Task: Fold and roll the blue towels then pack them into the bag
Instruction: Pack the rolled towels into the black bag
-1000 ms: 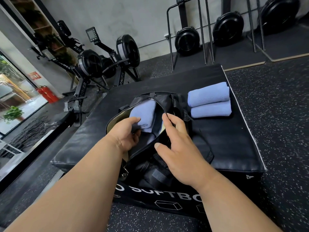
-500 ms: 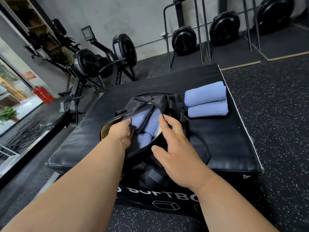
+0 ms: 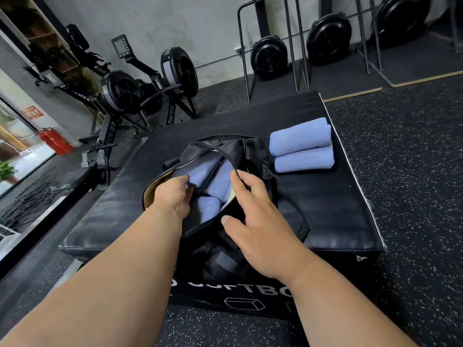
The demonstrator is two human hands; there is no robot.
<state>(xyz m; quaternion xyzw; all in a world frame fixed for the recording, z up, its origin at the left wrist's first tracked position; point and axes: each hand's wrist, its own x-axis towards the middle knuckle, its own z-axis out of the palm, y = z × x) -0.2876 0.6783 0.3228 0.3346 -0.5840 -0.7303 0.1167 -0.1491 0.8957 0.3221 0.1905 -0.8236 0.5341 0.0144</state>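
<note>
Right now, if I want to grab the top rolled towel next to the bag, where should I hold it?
Probably around its middle, coming down from above. The top rolled towel lies sideways on the lower rolled towel, beside the black bag, so its round top is free. Wrap your fingers over the roll so it stays rolled.

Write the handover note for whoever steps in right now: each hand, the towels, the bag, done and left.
Left hand: inside the open black zip bag, gripping a rolled blue towel.
Right hand: holding the bag's zipper edge open, index finger and thumb on the rim.
Bag sits on the black padded soft box. At least three rolled towels are inside.
Two rolled blue towels lie stacked on the box, to the right of the bag.
Done: all visible towels rolled; some packed.
Left: seat the gripped towel, then pack the two outside.
</note>
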